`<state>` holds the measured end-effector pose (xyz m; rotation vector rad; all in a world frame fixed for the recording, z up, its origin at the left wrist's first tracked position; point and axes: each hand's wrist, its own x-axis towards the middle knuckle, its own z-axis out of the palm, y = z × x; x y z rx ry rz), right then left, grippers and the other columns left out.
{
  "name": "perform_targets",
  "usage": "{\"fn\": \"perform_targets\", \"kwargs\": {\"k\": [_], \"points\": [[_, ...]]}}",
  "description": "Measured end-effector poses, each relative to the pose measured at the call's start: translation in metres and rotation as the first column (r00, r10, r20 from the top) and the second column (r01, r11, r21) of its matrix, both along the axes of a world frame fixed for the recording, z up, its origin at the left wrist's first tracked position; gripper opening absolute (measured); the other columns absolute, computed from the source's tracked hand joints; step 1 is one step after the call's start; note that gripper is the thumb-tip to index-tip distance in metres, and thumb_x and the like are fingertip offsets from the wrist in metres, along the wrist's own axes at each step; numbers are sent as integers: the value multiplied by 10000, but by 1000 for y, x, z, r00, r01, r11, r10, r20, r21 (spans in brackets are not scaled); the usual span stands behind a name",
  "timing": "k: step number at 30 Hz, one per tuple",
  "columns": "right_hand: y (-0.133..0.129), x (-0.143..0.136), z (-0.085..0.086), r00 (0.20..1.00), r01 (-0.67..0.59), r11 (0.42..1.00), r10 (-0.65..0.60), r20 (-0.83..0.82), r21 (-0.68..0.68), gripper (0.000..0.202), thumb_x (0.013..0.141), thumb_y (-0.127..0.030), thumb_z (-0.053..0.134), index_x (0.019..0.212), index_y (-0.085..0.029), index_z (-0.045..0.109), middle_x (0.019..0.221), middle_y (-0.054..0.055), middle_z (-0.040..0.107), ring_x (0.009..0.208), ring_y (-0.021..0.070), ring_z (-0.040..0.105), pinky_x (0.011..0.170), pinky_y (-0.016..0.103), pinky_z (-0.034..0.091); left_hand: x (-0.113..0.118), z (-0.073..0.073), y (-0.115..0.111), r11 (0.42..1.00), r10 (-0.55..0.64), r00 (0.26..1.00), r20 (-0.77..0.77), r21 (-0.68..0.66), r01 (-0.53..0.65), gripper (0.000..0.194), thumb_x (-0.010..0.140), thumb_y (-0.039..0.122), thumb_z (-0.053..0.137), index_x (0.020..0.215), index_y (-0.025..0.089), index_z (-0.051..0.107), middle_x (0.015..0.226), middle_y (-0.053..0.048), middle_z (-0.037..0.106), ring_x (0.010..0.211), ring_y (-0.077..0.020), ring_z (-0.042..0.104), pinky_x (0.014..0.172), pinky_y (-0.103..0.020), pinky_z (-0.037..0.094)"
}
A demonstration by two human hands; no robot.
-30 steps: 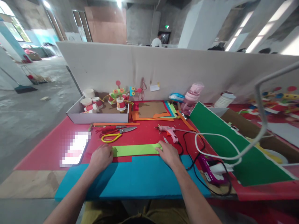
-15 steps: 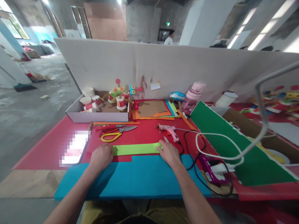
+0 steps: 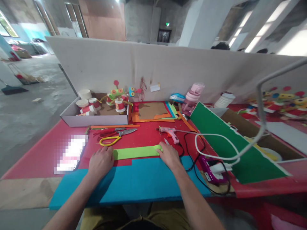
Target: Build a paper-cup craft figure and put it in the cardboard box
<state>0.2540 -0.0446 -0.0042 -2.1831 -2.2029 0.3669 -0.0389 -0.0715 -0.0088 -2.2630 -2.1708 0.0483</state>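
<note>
A lime-green paper strip (image 3: 135, 153) stretches almost level between my two hands, over the near part of the red table covering. My left hand (image 3: 101, 160) is closed at the strip's left end, its fingertips partly hidden. At the other end my right hand (image 3: 169, 155) pinches the strip between thumb and fingers. Below it lies a blue sheet (image 3: 144, 182) along the table's front edge. Yellow-handled scissors (image 3: 117, 137) rest just beyond my left hand. A pink glue gun (image 3: 169, 132) lies beyond my right hand.
A white box (image 3: 96, 120) with paper cups and a cup figure stands back left, near a phone (image 3: 70, 155). Coloured sheets (image 3: 153, 110) lie at the back. On the right are a green panel (image 3: 223, 147), a purple power strip (image 3: 212, 172) and looping cables.
The whole view has shifted slightly leftward as my head turned. Both hands keep hold of the strip, which looks nearly unchanged.
</note>
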Motion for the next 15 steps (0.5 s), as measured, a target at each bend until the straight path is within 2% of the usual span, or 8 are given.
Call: {"fn": "perform_targets", "kwargs": {"k": [2,4,6,8,9,11,13,15], "points": [[-1,-1,1,1000,3,1000,-3,4,10,226,916,-353,500,1086,-212,546,1031,109,691,954,276,660,670,308,427,1,1,-1,992,-42,999,-16,116,44,372,905,228,393,1240,185,550,1244,-185,558,1151,-359,507,897,-501,419],[-2,-3,1,1000,16,1000,-16,11,6,245,913,-351,504,1110,-206,527,1017,114,688,948,279,664,676,312,433,2,2,0,954,-219,974,-51,197,224,511,883,162,420,1372,306,455,1462,-123,402,1330,-388,343,1032,-594,279],[-1,-3,2,999,36,999,-36,11,-2,276,908,-349,513,1139,-199,505,1008,118,685,940,279,668,685,317,442,1,1,3,857,-469,876,-111,183,482,635,862,123,452,1405,444,373,1557,0,270,1418,-363,203,1102,-609,155],[1,-1,3,998,56,998,-56,0,-13,321,897,-351,532,1171,-190,483,992,118,686,929,282,672,694,327,453,0,-2,7,749,-629,760,-160,135,648,718,842,126,505,1409,518,306,1575,68,216,1438,-352,155,1117,-610,129],[2,0,3,998,65,998,-65,-10,-16,351,889,-354,546,1189,-187,473,985,116,688,924,284,672,696,332,460,-1,-4,9,717,-664,727,-177,123,686,745,834,133,527,1413,531,279,1576,76,207,1438,-356,155,1114,-615,139],[2,3,6,997,81,997,-80,-21,17,431,869,-345,581,1246,-181,450,1007,121,684,942,289,663,710,344,475,-3,-8,13,693,-685,703,-194,128,710,770,827,133,545,1418,535,257,1575,75,211,1433,-365,171,1104,-624,167],[-2,0,9,996,84,984,-83,-12,154,501,868,-295,582,1323,-170,414,1118,150,650,1032,299,623,780,369,483,-5,-11,16,683,-690,695,-200,138,718,766,834,123,531,1420,532,254,1572,70,220,1429,-364,188,1097,-631,185],[-12,-11,11,1000,30,938,-31,-3,346,486,911,-230,493,1379,-149,389,1263,175,576,1163,299,544,919,406,445,-7,-13,17,678,-693,690,-209,136,722,755,846,112,507,1422,530,253,1570,67,228,1425,-360,202,1088,-638,200]]}}
